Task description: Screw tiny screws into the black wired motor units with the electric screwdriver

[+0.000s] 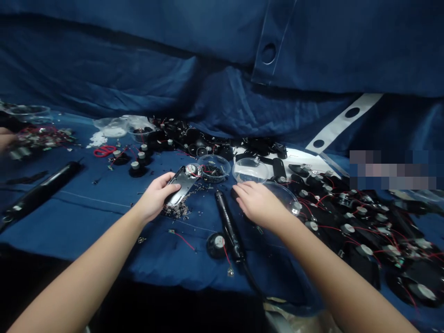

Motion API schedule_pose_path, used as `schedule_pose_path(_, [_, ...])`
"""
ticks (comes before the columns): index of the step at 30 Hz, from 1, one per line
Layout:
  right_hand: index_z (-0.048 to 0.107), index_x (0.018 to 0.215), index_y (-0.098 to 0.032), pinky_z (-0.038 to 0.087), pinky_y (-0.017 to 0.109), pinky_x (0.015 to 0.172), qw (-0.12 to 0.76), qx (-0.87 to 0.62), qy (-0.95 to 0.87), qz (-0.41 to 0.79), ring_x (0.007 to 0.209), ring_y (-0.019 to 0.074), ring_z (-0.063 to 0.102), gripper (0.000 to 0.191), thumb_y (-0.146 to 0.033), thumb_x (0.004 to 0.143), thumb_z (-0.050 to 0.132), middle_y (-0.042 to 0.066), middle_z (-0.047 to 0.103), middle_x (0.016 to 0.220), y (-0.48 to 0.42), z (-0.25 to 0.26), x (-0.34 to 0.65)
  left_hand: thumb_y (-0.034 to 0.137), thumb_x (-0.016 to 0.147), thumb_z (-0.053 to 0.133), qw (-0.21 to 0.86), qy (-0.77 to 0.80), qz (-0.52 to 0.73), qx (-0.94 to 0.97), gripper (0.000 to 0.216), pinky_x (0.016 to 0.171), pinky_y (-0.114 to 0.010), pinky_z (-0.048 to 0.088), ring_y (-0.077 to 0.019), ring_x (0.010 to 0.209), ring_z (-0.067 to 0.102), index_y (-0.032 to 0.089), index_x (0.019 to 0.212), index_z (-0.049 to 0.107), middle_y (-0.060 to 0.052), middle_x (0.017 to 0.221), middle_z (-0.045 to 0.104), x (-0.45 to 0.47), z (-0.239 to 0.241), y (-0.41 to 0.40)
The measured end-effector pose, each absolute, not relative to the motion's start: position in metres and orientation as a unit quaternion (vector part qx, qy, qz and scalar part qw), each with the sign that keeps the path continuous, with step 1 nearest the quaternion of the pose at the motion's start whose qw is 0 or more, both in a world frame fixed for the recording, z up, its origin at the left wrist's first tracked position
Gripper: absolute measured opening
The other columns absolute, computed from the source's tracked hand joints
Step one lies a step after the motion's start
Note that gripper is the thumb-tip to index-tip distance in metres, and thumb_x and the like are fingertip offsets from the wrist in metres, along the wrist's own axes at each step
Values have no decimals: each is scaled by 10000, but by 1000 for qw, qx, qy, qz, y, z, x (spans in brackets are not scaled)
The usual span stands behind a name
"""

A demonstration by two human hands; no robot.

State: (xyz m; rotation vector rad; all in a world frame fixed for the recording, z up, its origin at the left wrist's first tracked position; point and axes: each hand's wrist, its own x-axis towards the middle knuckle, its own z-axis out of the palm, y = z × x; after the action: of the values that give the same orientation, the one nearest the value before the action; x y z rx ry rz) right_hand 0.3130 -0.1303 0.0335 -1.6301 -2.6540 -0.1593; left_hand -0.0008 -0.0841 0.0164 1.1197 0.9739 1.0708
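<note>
My left hand [157, 196] grips a flat black housing [180, 187] by its left edge, thumb on top. A round silver part with a bit of red wire sits at the housing's upper end. Just below it lies a heap of small screws [177, 209]. My right hand [258, 202] is over the cloth, beside a clear plastic bowl [250, 170]. Its fingers are curled together and point left; a dark patch shows at the fingertips, and what they hold is hidden. Between my hands lies a black electric screwdriver [229, 226] with a cable. Another clear bowl [215, 169] holds small dark pieces.
Wired black parts [360, 226] are piled along the right. More black parts [180, 134] line the back, near a red wire coil [105, 151]. One round black part [215, 245] lies in front. At left are another black screwdriver [41, 192] and another person's hand [6, 138].
</note>
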Motion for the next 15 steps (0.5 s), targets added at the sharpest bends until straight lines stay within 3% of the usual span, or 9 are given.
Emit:
schedule_pose_path(3, [635, 1439, -54, 430, 641, 1124, -33, -559, -828, -30, 1445, 467, 526, 498, -310, 1054, 451, 283, 739, 1311, -113, 35, 308, 326, 653, 867, 613, 405, 470, 490, 404, 594, -227, 486, -115, 634, 586, 176, 951, 640, 35, 758, 663, -2, 14, -84])
schedule_pose_path(6, [661, 1419, -100, 447, 643, 1085, -71, -591, -804, 11, 1396, 480, 564, 518, -350, 966, 646, 272, 765, 1234, -97, 35, 303, 308, 658, 839, 614, 397, 468, 496, 381, 595, -222, 451, -115, 649, 571, 173, 952, 639, 37, 765, 648, -6, 12, -84])
schedule_pose_path(12, [757, 1274, -180, 489, 549, 1072, -38, -625, -778, 54, 1225, 367, 683, 356, -307, 979, 602, 167, 792, 1163, -100, 66, 310, 329, 672, 831, 595, 387, 490, 506, 394, 654, -235, 463, -133, 711, 579, 171, 986, 654, 26, 812, 652, -8, 11, -84])
schedule_pose_path(15, [749, 1285, -190, 470, 530, 1126, 21, -647, -761, 44, 1332, 345, 625, 376, -343, 1002, 555, 154, 751, 1319, -115, 85, 324, 368, 707, 867, 591, 380, 498, 508, 432, 705, -249, 506, -151, 765, 617, 182, 1036, 658, 10, 881, 694, -6, 12, -85])
